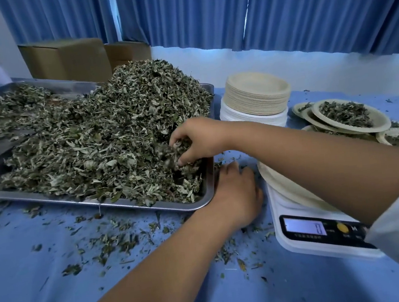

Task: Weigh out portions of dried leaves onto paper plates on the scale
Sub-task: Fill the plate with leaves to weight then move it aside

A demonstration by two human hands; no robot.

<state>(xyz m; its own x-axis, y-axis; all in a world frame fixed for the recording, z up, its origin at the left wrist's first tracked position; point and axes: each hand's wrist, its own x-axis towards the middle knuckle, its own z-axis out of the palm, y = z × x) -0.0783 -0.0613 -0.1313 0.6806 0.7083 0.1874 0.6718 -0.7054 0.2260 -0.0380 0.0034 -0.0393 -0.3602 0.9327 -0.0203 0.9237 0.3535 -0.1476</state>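
Note:
A big heap of dried leaves [109, 135] fills a steel tray [150, 206] on the left. My right hand [199, 138] reaches across into the heap's near right corner, fingers curled round a clump of leaves. My left hand [237, 196] rests on the blue table beside the tray's right corner, fingers loosely bent, holding nothing. A white digital scale [306, 235] stands to the right with a paper plate [279, 182] on it, mostly hidden under my right forearm. Its display is lit, but I cannot read it.
A tall stack of unused paper plates [256, 91] stands behind the scale. Several plates filled with leaves [346, 114] overlap at the far right. Loose leaf bits [114, 239] litter the blue cloth. Cardboard boxes [67, 58] and blue curtains are at the back.

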